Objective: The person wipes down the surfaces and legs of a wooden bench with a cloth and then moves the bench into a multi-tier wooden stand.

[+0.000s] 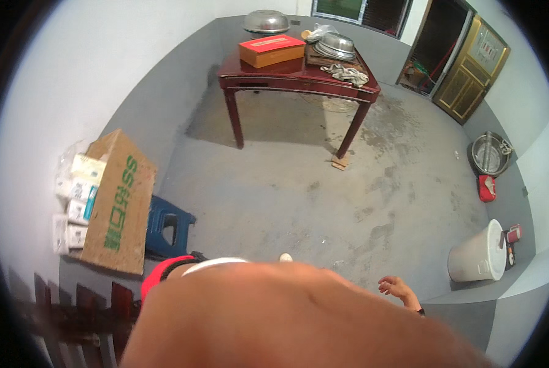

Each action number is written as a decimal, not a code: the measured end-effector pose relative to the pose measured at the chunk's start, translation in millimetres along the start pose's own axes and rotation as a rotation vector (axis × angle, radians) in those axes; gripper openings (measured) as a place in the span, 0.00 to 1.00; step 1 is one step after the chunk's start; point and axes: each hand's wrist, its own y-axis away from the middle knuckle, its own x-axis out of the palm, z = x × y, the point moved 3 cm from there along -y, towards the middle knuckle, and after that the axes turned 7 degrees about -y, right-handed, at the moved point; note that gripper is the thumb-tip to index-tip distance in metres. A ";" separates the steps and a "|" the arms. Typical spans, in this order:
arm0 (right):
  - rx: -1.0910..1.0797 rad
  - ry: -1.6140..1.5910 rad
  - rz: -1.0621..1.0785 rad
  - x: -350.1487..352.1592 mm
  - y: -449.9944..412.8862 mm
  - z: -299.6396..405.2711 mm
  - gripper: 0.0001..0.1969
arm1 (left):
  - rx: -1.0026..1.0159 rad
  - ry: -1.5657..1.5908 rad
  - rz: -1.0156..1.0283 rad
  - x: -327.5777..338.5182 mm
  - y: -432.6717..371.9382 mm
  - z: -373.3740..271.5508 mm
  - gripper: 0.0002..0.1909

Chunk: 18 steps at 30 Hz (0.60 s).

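Note:
My right hand is at the lower right above the grey floor, with a dark band on its wrist. Its fingers are loosely bent and apart, holding nothing. A large blurred stretch of bare skin fills the bottom centre, very close to the camera; which part of the body it is, I cannot tell. My left hand is out of view. The white tip of a shoe shows just beyond the skin. Ahead stands a dark red wooden table, bearing a red-topped box, metal basins and a crumpled cloth.
At left, a cardboard box with green writing and white packages stands by a blue plastic stool. Dark red slatted wood is at lower left. Along the right wall are a white bucket and a metal basin. A door stands ajar.

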 end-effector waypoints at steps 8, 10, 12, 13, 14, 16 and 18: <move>-0.042 0.130 -0.052 -71.8 -65.6 89.9 0.12 | 0.031 0.072 -0.001 -111.0 -13.8 77.4 0.12; -0.143 0.107 -0.042 -72.1 -94.6 127.2 0.12 | 0.023 0.067 -0.009 -137.8 -15.9 94.2 0.12; -0.085 0.193 0.018 -77.5 -106.4 157.6 0.12 | 0.011 0.059 -0.032 -156.1 -17.7 109.1 0.11; -0.026 0.279 0.073 -83.5 -117.3 172.7 0.12 | 0.003 0.044 -0.043 -166.5 -18.7 116.2 0.11; -0.048 0.268 0.117 -101.5 -149.5 169.4 0.12 | -0.002 0.016 -0.055 -178.3 -19.5 122.6 0.11; -0.072 0.310 0.119 -122.8 -180.0 209.2 0.11 | -0.025 -0.029 -0.097 -196.8 -20.5 138.9 0.10; -0.165 0.300 0.116 -158.0 -226.1 249.2 0.11 | -0.048 -0.091 -0.135 -211.6 -27.9 152.5 0.10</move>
